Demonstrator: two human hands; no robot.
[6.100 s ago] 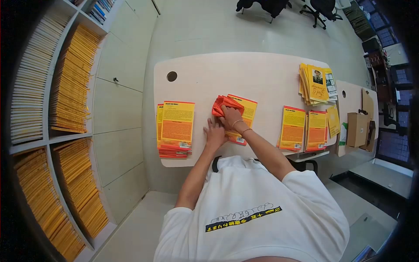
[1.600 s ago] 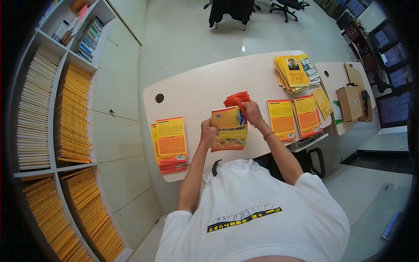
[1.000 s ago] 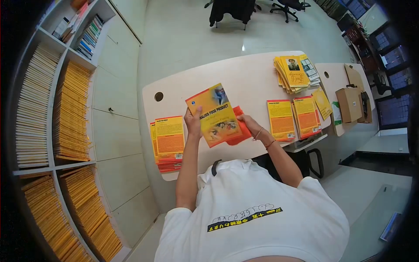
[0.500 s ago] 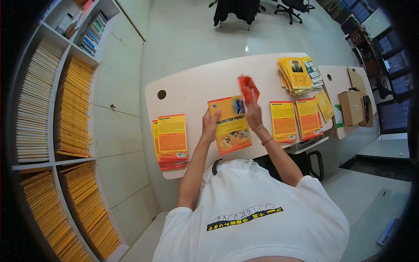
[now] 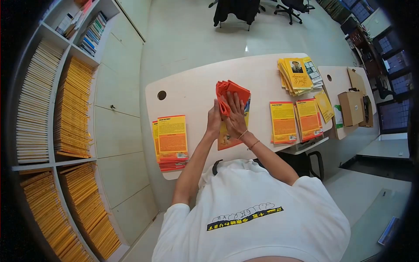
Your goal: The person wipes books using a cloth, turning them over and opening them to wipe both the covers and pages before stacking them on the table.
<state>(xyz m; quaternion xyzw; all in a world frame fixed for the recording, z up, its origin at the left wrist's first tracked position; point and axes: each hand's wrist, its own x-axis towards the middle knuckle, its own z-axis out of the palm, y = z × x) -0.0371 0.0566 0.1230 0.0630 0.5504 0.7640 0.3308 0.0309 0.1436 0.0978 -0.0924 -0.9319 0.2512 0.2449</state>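
A yellow-and-orange book is held up in front of my chest, above the table. My left hand grips its left edge. Over the cover's upper part lies a bunched red cloth, hiding most of the title. My right hand holds this cloth against the cover, its fingers extended along the folds. Left of my hands sits a stack of similar books, back covers up. To the right are two more piles, one left pile and one right pile.
At the table's far right corner stands a pile of yellow books. A cardboard box rests on the adjoining side table. Shelves packed with books and white cabinets line the left. A black chair is beside the table's near edge.
My right hand has brought the red cloth leftward and down onto the book cover. The book has tilted slightly, and my left hand still grips its edge.
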